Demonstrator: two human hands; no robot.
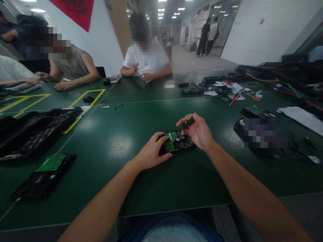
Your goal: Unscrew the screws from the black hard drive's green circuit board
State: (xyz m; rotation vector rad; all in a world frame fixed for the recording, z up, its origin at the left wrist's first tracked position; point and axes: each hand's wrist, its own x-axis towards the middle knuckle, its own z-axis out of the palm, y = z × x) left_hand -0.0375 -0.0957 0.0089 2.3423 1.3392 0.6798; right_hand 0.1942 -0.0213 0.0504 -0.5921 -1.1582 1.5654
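Head view: we seem busy with screwdriver work on hard drive (182, 144), lying mid-counter (136, 124), back from near edge. Left hand (151, 151): grip clasps drive's left end. Right hand (201, 133): grip holds screwdriver (188, 121); tip contact unclear. Next move likely calls for firm bracing, well-seated tip. Drive looks flat, black-cased, green circuit board (171, 146) facing up.

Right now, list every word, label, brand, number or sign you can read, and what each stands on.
None is readable.
Red banner: dark characters, blurred and cut off by the picture's top edge.
White label on the black device at the left hand: too small.
Small red mark on the right-hand wall: too small to tell whether it bears text.
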